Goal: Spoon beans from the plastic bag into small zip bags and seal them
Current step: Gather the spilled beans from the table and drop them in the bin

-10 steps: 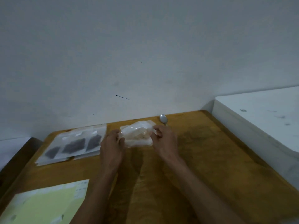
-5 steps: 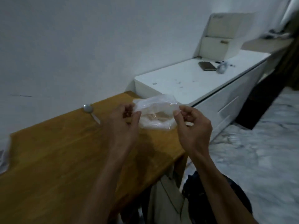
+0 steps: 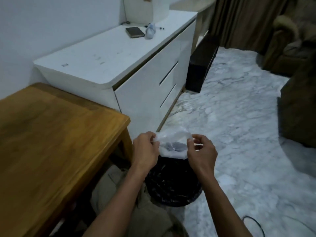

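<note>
— How is the plastic bag held?

— It is pinched at its upper edge from both sides: the left hand grips one corner, the right hand the other, so each grip is narrow and closed on the film. The mouth is kept stretched open between them.

— And where is it, relative to those grips?

— It hangs just below and between them, off the counter, directly above a bin lined in black. Something dark is seen through the film; whether that is beans or the bin behind cannot be told.

— Why above the bin?

— Judged from the placing, the bag seems to be meant for discarding or shaking out. Neither spoon nor zip bags are in view, so the filling is probably finished.

— Any risk?

— Thin film slips easily from a two-point pinch.
</note>
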`<state>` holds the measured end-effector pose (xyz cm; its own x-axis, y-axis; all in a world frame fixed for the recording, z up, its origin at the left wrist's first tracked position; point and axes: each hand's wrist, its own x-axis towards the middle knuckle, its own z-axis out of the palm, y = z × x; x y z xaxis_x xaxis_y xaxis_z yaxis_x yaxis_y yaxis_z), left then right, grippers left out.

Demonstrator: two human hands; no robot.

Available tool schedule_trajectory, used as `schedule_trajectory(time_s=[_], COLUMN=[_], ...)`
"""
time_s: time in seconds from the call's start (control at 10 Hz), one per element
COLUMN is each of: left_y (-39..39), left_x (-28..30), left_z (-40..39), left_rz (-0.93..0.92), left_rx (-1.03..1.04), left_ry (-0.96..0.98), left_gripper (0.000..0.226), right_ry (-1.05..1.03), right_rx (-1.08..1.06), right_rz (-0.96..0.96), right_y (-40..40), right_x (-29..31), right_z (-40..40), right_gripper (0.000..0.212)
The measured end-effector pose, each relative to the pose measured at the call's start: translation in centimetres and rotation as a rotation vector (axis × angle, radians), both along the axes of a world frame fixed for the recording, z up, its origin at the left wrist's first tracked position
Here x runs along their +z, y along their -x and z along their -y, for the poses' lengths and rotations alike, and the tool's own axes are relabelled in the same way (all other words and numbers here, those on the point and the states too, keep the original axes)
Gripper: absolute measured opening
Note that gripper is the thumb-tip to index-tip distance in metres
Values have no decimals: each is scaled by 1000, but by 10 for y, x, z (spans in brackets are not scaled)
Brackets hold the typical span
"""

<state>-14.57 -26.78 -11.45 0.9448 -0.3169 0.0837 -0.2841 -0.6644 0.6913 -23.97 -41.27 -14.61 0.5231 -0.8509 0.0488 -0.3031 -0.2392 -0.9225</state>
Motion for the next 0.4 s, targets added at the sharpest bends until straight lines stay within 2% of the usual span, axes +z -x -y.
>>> schedule_trajectory(time_s=[0.1, 0.2, 0.3, 0.4], left_y=[8, 13, 12, 9], left_x=[-27, -49, -55, -50], left_z=[9, 13, 13, 14], left_rz=[-130, -213, -255, -250], left_rx=[-43, -139, -150, -154], left_ry=[-70, -232, -266, -236], left_gripper=[19, 15, 19, 31], right_ry=[-27, -54, -76, -114], right_rx=[7, 49, 46, 54], right_rz=[-130, -377, -410, -357], right_y=[9, 18, 21, 16], right_x=[-32, -59, -66, -67], right_z=[8, 13, 16, 17], right_gripper=[17, 35, 39, 40])
